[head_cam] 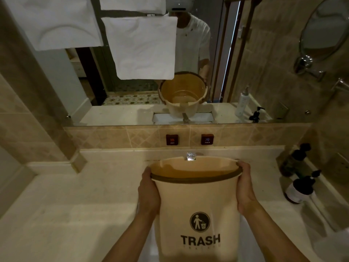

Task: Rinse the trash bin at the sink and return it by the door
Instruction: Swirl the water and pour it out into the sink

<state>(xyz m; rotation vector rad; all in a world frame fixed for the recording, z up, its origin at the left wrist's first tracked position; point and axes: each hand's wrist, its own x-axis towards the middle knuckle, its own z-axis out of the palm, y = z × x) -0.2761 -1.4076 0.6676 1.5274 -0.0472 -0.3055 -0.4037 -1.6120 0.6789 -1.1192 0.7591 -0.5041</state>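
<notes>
A wide mirror (217, 59) filled the wall beyond the hands, above a pale stone counter (75, 205) that spread to both sides of the grip. Between the two hands hung the beige trash bin (196, 201), tilted with its mouth turned away toward the mirror and its dark rim band at finger height. The left hand (149, 193) clasped the bin's left wall just under the rim, fingers curled around the side. The right hand (244, 188) gripped the opposite wall, thumb hooked over the rim. A chrome faucet (190, 156) showed just beyond the bin's far rim. Two dark pump bottles (300, 188) stood right of the right hand.
</notes>
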